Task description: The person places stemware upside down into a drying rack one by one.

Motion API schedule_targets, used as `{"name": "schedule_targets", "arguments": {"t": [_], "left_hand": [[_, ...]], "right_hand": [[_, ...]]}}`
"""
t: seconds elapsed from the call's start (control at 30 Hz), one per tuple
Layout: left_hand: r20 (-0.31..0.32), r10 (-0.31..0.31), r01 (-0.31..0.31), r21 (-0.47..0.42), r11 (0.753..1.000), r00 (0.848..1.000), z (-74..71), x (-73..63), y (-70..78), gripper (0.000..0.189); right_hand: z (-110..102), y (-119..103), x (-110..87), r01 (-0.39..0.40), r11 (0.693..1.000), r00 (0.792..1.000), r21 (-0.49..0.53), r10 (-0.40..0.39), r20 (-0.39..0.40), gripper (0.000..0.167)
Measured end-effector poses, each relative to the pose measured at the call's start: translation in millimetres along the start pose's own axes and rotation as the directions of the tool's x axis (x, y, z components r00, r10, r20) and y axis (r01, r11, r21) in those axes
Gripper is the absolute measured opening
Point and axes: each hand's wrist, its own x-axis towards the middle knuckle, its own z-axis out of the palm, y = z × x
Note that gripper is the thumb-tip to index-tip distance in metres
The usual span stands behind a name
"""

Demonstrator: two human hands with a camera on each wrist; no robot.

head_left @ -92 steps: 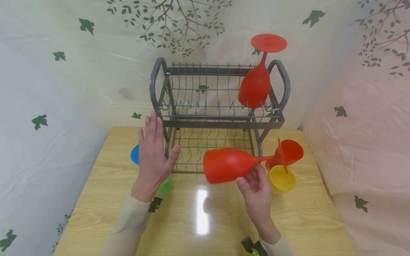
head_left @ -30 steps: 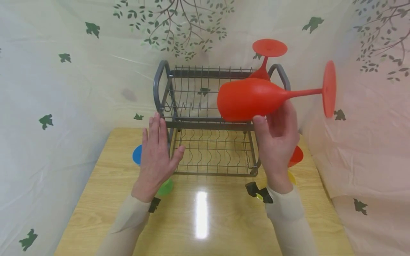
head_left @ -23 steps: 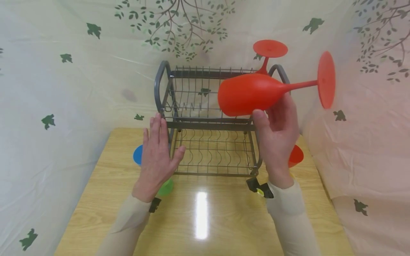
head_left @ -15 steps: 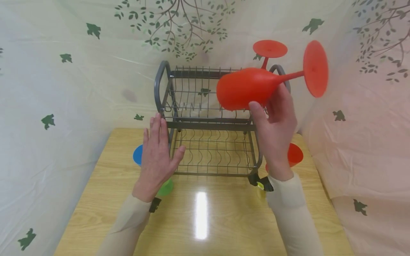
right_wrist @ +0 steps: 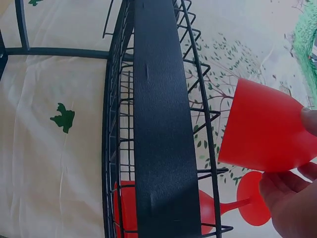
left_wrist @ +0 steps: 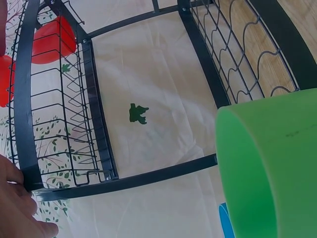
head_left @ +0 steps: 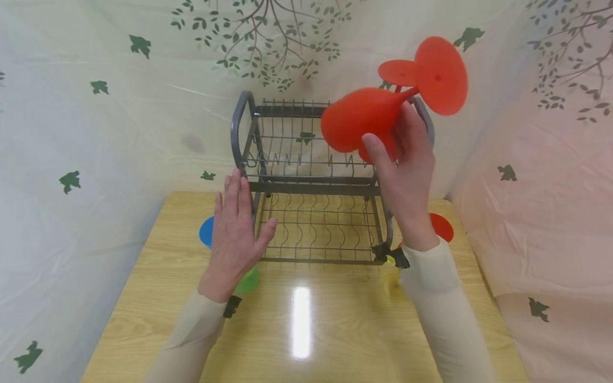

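My right hand grips a red plastic wine glass by its bowl, thumb on the near side. The glass is tilted, mouth down to the left and foot up to the right, over the right part of the dark two-tier dish rack. Behind it a second red wine glass stands upside down in the upper tier, mostly hidden in the head view; its bowl shows through the wires in the right wrist view. My left hand lies with straight fingers against the upper tier's front left corner.
Left of the rack stand a blue cup and a green cup, both partly behind my left hand. On the right, a red cup and a yellow cup are partly covered by my right arm. A patterned sheet hangs behind.
My right hand has carried the wine glass from low over the table up to the upper tier. Lately its foot swings up and left as its mouth tips down. My left hand stays in place.
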Motion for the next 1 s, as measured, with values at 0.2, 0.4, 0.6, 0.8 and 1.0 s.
{"name": "schedule_targets", "arguments": {"t": [0.2, 0.4, 0.6, 0.8, 1.0], "left_hand": [[0.007, -0.003, 0.003, 0.002, 1.0, 1.0, -0.4, 0.6, 0.4, 0.089], [0.02, -0.013, 0.013, 0.01, 1.0, 1.0, -0.7, -0.4, 0.5, 0.091], [0.031, -0.025, 0.024, 0.016, 1.0, 0.999, -1.8, 0.2, 1.5, 0.095], [0.032, -0.029, 0.028, 0.021, 0.999, 0.999, -1.8, 0.4, 2.2, 0.095], [0.041, -0.043, 0.042, 0.025, 0.999, 0.998, -1.9, 0.3, 2.6, 0.095]], "right_hand": [[1, 1, 12.0, -0.076, 0.997, 0.997, -0.022, 0.077, 0.017, 0.056], [0, 2, 17.8, -0.211, 0.972, 0.976, -0.106, 0.216, 0.037, 0.062], [1, 4, 22.6, -0.264, 0.951, 0.954, -0.163, 0.282, 0.101, 0.064], [3, 9, 24.5, -0.221, 0.952, 0.955, -0.212, 0.255, 0.15, 0.06], [6, 12, 28.1, -0.224, 0.933, 0.939, -0.281, 0.284, 0.194, 0.06]]}}
